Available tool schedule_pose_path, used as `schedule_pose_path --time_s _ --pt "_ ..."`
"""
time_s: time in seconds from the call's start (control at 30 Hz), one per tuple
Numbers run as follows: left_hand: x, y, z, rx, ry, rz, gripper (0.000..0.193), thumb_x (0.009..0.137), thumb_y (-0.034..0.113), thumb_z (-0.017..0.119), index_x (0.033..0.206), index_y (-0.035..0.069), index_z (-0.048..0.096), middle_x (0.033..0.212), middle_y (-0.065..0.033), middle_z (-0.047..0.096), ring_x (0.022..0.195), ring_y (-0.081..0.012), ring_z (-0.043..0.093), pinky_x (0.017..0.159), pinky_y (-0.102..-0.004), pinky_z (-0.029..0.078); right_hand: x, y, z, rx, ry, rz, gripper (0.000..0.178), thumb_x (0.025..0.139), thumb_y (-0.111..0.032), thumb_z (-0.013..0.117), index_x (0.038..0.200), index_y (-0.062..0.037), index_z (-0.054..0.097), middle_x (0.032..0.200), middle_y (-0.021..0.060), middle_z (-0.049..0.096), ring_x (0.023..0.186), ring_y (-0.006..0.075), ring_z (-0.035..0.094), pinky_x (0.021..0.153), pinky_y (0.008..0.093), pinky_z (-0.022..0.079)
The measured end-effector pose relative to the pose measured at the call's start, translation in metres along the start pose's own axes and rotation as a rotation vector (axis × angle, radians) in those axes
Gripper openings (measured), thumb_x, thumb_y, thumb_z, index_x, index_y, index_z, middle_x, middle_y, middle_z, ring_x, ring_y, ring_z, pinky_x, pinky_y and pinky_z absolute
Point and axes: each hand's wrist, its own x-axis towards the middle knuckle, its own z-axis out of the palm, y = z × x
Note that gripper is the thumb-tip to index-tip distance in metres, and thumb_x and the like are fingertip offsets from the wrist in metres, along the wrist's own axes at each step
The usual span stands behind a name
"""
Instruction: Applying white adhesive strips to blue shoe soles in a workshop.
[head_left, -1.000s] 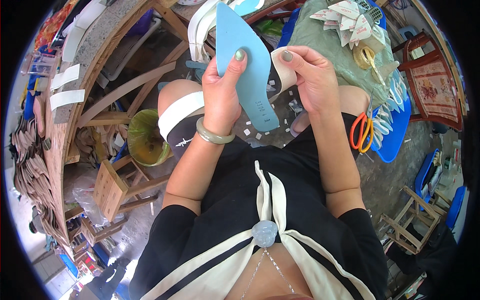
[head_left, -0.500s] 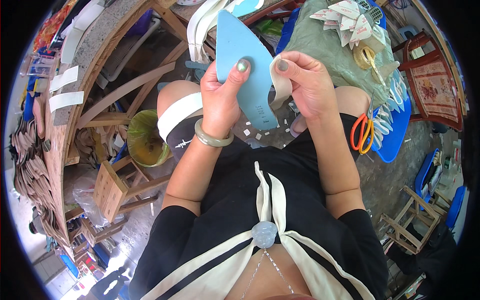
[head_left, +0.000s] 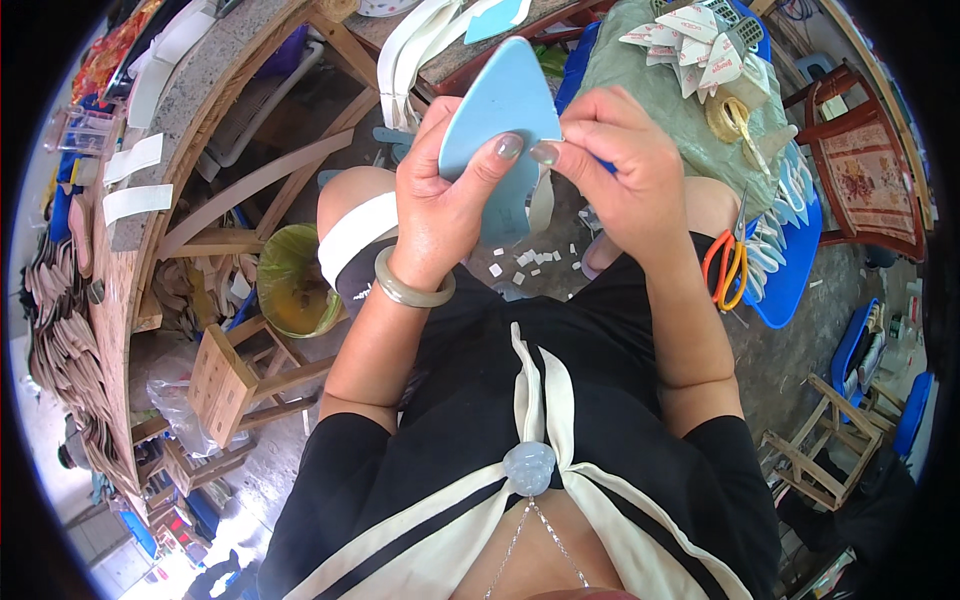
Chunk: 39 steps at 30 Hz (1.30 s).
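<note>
My left hand [head_left: 436, 195] is closed around a light blue insole [head_left: 508, 92], its thumb pressed flat on the face and the fingers behind. The insole stands tilted above my lap, its broad pointed end upward. At its right edge my right hand [head_left: 628, 165] pinches the end of an off-white strip between thumb and bent forefinger. The rest of the strip [head_left: 541, 207] hangs along the insole's lower edge, partly hidden behind it. Whether the strip is stuck to the edge there, I cannot tell.
Orange-handled scissors [head_left: 727, 272] rest by my right thigh, next to a blue tray [head_left: 795, 290] of insoles. White strips [head_left: 138, 204] hang on the bench edge at left. A lined bin [head_left: 300, 285] and a wooden stool [head_left: 222, 385] stand left. White scraps [head_left: 535, 260] litter the floor.
The insole has tipped, so its face shows foreshortened. My right hand has shifted its pinch upward along the right edge, closer to my left thumb.
</note>
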Motion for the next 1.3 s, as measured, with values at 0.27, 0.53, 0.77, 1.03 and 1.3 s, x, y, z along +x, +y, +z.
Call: schedule_pose_path --time_s 0.27,0.53,0.77,1.03,1.3 --pt "-0.001 -0.02 -0.001 -0.115 -0.172 0.096 0.065 0.092 0.04 0.058 0.138 0.001 0.036 0.137 -0.0127 0.043 0.123 -0.0203 0.044 0.1 -0.0341 0.038 0.018 0.004 0.017 0.375 0.039 0.105 0.007 0.075 -0.004 0.068 0.076 0.0028 0.067 0.073 0.0051 0.058 0.072 0.0153 0.055 0.064 0.0248 0.043" --pt "0.007 -0.008 0.002 -0.389 -0.09 0.097 0.077 0.091 0.059 0.042 0.142 0.003 0.03 0.145 -0.0191 0.034 0.133 -0.0304 0.036 0.108 -0.0419 0.032 -0.01 -0.002 0.051 0.722 0.076 0.58 0.024 0.092 -0.015 0.06 0.109 0.0012 0.066 0.093 0.0014 0.063 0.08 0.0048 0.056 0.07 0.0184 0.044" --pt "0.005 -0.004 -0.002 -0.541 -0.132 0.039 0.073 0.093 0.059 0.037 0.138 0.002 0.035 0.136 -0.02 0.044 0.127 -0.0334 0.042 0.106 -0.0439 0.034 -0.013 0.006 0.054 0.406 0.09 0.337 0.017 0.087 -0.011 0.067 0.099 0.0 0.07 0.083 0.0015 0.067 0.075 0.0052 0.059 0.065 0.0196 0.047" --pt "0.005 -0.012 -0.007 -0.577 -0.067 0.002 0.051 0.096 0.046 0.046 0.115 -0.001 0.052 0.106 -0.0128 0.06 0.103 -0.0223 0.056 0.093 -0.0369 0.044 -0.02 0.01 0.056 0.946 -0.014 0.714 0.018 0.088 -0.013 0.066 0.098 0.0005 0.07 0.083 0.0023 0.069 0.075 0.0043 0.06 0.067 0.0183 0.048" --pt "0.002 -0.004 0.002 -0.3 -0.02 -0.015 0.044 0.095 0.036 0.05 0.117 -0.002 0.05 0.102 -0.0164 0.062 0.101 -0.0251 0.059 0.1 -0.0436 0.042 -0.021 -0.002 0.056 0.329 -0.057 0.394 0.017 0.087 -0.015 0.065 0.091 0.0008 0.068 0.073 0.0068 0.065 0.064 0.0101 0.06 0.057 0.0244 0.047"
